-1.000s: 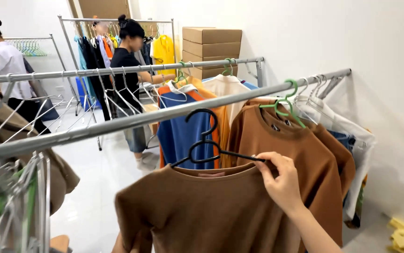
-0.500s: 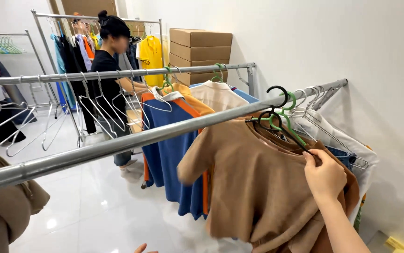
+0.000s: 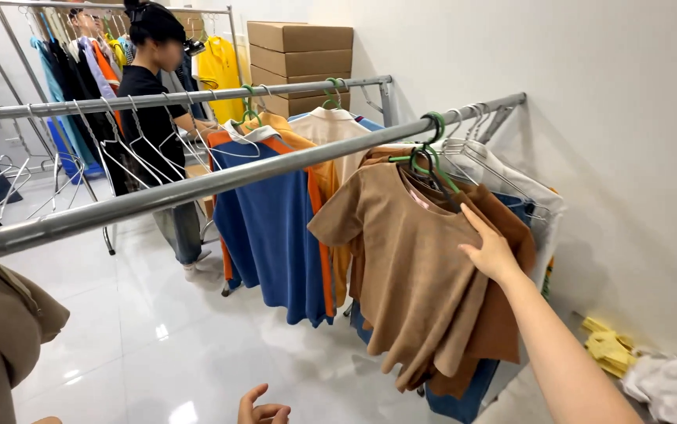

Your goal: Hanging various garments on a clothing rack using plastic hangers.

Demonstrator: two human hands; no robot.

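The brown shirt (image 3: 413, 259) is up on the rail (image 3: 220, 179), and from here I judge the hanging itself to be done: its black hanger (image 3: 425, 169) hooks over the bar right beside a green hanger (image 3: 431, 145), and the shirt drops free below, front of a darker brown top (image 3: 511, 259) behind it. What looks left is only the letting go and perhaps a small straightening, since the near sleeve sticks out to the left and the hem hangs uneven.

My right hand (image 3: 491, 251) is out in front, arm stretched from the lower right corner up toward the rack. The fingers are extended and loose, fingertips laid against the shirt's right shoulder just under the hanger arm; I see no pinch on cloth or hanger, so I call it released, resting on the garment. The thumb side is turned away from me, so I can't quite rule out a light hold there.

My left hand (image 3: 264, 408) only peeks in at the bottom edge, near and low, fingers curled inward, holding nothing that I can see and well apart from the rack.

To the left on the same rail hangs a blue shirt with orange trim (image 3: 271, 235). Far right along the rail, empty wire hangers (image 3: 487, 169) sit over white clothes. Beyond, another person in a black top (image 3: 154, 102) works at the farther rack, with cardboard boxes (image 3: 299, 59) stacked against the wall.
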